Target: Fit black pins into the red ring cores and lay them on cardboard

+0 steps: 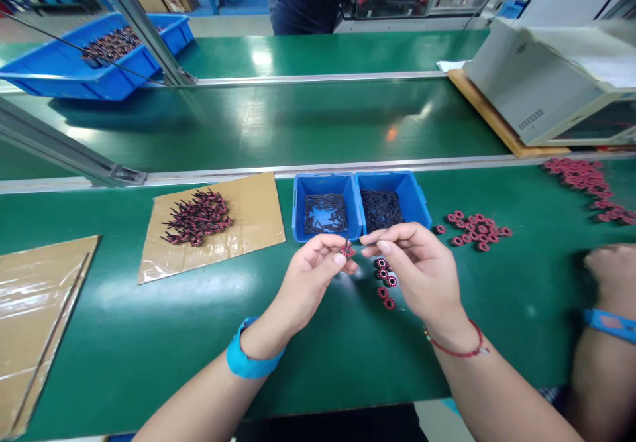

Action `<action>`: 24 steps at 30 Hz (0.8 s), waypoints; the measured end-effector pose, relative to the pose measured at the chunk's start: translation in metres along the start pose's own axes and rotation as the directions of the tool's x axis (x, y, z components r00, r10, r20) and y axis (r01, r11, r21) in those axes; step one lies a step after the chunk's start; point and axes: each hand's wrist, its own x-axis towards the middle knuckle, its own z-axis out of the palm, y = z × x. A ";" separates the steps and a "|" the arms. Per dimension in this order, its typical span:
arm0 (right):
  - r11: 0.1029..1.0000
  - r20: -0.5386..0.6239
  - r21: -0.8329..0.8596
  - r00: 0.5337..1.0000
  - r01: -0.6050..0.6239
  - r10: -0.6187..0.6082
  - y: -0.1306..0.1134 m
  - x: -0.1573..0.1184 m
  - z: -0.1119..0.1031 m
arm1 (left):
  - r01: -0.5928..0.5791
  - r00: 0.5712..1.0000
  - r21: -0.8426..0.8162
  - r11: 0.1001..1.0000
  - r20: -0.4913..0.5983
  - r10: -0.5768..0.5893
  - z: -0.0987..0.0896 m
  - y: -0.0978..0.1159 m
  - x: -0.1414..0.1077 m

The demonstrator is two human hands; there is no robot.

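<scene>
Between thumb and fingertips my left hand (pixel 314 276) pinches a small red-and-black motor stator (pixel 347 250), with a dark pin standing up from it. Just to its right, my right hand (pixel 422 266) has thumb and fingers pressed together; whatever is between them is too small to make out. Several loose stators (pixel 386 281) lie on the bench below the right fingers. Behind my hands sit two blue bins side by side: the left bin (pixel 299 207) has a thin layer of black pins, the right bin (pixel 421 205) a thicker heap.
Stators with pins (pixel 199 217) are heaped on cardboard (pixel 258 210) at left. More stators (pixel 479 230) lie right of the bins, others (pixel 586 187) farther right. Another person's arm (pixel 609 342) rests at the right edge. Beyond are a blue tray (pixel 114 81) and a grey machine (pixel 541 84).
</scene>
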 end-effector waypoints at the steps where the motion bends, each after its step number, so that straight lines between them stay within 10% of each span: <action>1: 1.000 0.003 -0.001 1.000 0.000 0.000 0.000 0.000 0.000 | 0.001 1.000 0.002 1.000 0.001 -0.001 0.000 0.000 0.000; 15: 0.955 0.078 -0.263 0.990 0.135 -0.119 0.007 0.017 0.003 | -0.051 0.998 -0.085 0.995 -0.028 0.049 -0.002 0.002 0.004; 18: 0.728 0.343 -0.603 0.930 0.324 -0.130 0.000 0.047 0.014 | -0.108 0.993 -0.112 0.988 -0.065 0.101 -0.005 0.008 0.007; 21: 0.283 0.627 -0.763 0.772 0.581 0.103 -0.008 0.077 0.034 | -0.194 0.976 -0.117 0.974 -0.120 0.180 -0.012 0.018 0.011; 24: 0.128 0.649 -0.748 0.678 0.651 0.346 -0.006 0.096 0.057 | -0.275 0.951 -0.123 0.953 -0.182 0.251 -0.021 0.027 0.016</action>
